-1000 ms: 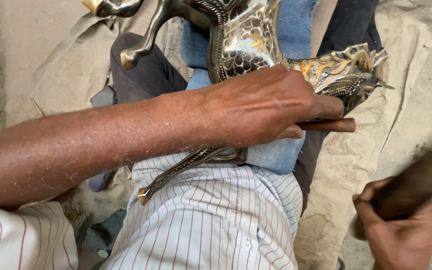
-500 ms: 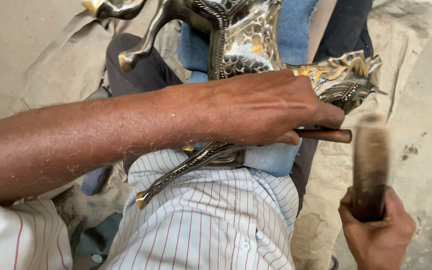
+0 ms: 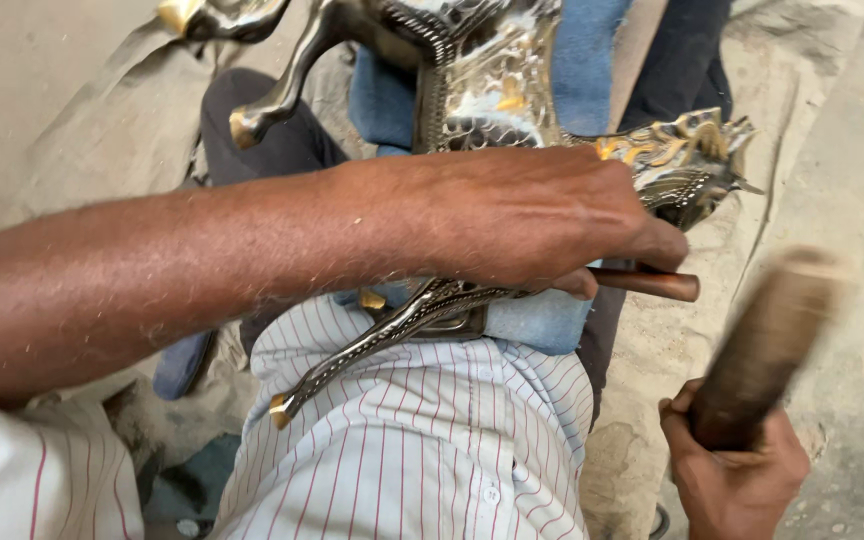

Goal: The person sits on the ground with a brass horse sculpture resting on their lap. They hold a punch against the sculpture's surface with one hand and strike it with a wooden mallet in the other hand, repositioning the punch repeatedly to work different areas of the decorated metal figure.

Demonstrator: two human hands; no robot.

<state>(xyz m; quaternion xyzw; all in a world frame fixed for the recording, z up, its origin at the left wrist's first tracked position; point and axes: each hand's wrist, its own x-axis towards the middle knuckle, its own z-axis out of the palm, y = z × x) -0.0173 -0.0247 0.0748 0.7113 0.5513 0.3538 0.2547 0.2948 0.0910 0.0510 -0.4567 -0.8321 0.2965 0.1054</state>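
Note:
An ornate brass horse figure [image 3: 482, 80] lies across my lap, its legs pointing left and its engraved head at the right. My left hand [image 3: 542, 215] reaches over it and grips a thin brown rod-like tool [image 3: 652, 285] whose end pokes out to the right, just below the horse's head [image 3: 687, 160]. My right hand [image 3: 737, 470], at the lower right, holds a thick wooden mallet [image 3: 767, 340], blurred, raised a little to the right of the tool's end.
A blue cloth pad [image 3: 542, 320] lies under the figure on my lap. My striped shirt [image 3: 412, 440] fills the lower middle. Dusty sacking [image 3: 82, 130] covers the ground on the left, and bare dusty ground [image 3: 862, 200] lies on the right.
My right hand has swung the mallet: it came upright from the far right edge, and now tilts to the right, blurred. My left hand and the horse have kept their place.

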